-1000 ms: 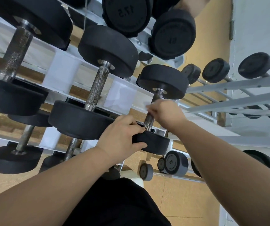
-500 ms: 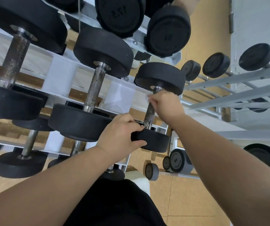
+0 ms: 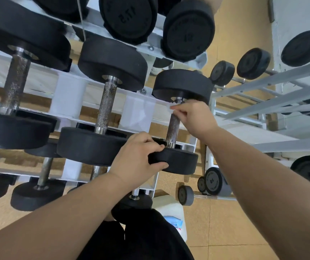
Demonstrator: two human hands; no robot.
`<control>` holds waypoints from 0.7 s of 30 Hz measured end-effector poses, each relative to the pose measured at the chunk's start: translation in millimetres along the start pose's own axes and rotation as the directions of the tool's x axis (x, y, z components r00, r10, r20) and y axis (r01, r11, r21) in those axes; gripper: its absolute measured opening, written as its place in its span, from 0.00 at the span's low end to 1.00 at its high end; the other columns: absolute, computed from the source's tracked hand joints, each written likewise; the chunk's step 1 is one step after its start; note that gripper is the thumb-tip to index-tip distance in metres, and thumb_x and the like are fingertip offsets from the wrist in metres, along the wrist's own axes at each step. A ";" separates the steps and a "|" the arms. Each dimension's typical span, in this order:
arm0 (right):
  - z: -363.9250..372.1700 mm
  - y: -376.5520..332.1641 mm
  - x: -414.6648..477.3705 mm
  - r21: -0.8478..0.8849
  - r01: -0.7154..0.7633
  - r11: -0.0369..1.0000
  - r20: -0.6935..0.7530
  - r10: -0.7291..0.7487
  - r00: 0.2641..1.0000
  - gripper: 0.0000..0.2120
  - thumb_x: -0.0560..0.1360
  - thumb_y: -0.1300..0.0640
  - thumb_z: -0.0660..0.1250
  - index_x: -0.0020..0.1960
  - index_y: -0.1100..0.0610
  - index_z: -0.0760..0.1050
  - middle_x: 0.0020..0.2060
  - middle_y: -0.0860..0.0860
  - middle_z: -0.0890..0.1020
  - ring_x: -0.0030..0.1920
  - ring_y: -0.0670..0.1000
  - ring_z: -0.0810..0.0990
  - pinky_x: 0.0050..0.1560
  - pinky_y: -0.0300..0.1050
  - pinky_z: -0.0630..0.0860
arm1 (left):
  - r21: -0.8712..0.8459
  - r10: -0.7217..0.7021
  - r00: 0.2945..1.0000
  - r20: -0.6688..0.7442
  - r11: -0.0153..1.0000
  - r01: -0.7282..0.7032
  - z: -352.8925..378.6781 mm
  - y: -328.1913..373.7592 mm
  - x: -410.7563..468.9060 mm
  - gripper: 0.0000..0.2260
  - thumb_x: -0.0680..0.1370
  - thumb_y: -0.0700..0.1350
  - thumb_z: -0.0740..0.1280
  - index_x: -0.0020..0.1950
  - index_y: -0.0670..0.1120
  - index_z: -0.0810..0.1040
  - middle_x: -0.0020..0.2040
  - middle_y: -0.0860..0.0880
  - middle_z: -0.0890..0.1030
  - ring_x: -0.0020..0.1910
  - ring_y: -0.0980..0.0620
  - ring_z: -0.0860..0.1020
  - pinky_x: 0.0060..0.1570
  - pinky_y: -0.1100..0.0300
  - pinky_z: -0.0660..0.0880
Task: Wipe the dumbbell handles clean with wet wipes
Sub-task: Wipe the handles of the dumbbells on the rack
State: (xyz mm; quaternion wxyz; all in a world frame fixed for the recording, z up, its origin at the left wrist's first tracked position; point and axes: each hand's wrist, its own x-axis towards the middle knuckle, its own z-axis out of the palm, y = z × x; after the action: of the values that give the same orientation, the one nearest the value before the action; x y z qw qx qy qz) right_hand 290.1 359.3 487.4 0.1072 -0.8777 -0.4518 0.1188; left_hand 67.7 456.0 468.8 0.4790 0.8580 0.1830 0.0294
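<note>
Right hand [image 3: 191,117] pinches wipe [image 3: 169,107] at handle [image 3: 172,128] top; left hand [image 3: 139,160] grips head [image 3: 180,161] below handle. Risk: slack left grip lets head roll.

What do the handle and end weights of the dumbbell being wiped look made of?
Handle: metal, probably steel. The middle is dull and knurled with brownish speckling, perhaps rust, and the collar by the lower weight is bright and polished. End weights: matte black, likely a rubber or urethane coating, judging by the unreflective, slightly textured surface.
</note>
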 end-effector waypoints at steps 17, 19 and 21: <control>37.6 28.6 -31.3 0.812 -0.222 0.540 0.095 0.253 0.963 0.05 0.73 0.49 0.75 0.44 0.50 0.84 0.33 0.49 0.81 0.34 0.48 0.76 0.41 0.46 0.77 | -0.154 -0.543 0.722 -0.430 0.832 0.534 64.9 64.9 41.9 0.15 0.73 0.61 0.58 0.35 0.51 0.69 0.36 0.52 0.74 0.42 0.44 0.75 0.48 0.42 0.76; 41.1 30.7 -26.6 0.819 -0.178 0.546 0.046 0.247 0.968 0.04 0.73 0.50 0.75 0.44 0.50 0.83 0.34 0.54 0.79 0.33 0.45 0.73 0.37 0.40 0.74 | -0.134 -0.535 0.735 -0.417 0.836 0.532 68.5 60.8 42.7 0.15 0.73 0.61 0.58 0.35 0.51 0.68 0.35 0.52 0.73 0.40 0.45 0.73 0.46 0.45 0.74; 44.5 33.9 -30.3 0.822 -0.131 0.555 0.008 0.220 0.975 0.03 0.73 0.55 0.74 0.44 0.49 0.80 0.33 0.53 0.76 0.32 0.44 0.71 0.34 0.34 0.70 | -0.136 -0.535 0.744 -0.400 0.838 0.529 69.6 59.3 43.1 0.15 0.74 0.59 0.60 0.34 0.49 0.68 0.35 0.51 0.72 0.37 0.47 0.71 0.43 0.47 0.72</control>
State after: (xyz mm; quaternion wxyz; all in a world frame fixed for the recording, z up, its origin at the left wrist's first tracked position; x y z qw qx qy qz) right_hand 285.5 318.8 438.5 0.5090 -0.7740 -0.2502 0.2816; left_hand 140.4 386.2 475.3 0.4217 0.7395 0.5189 0.0779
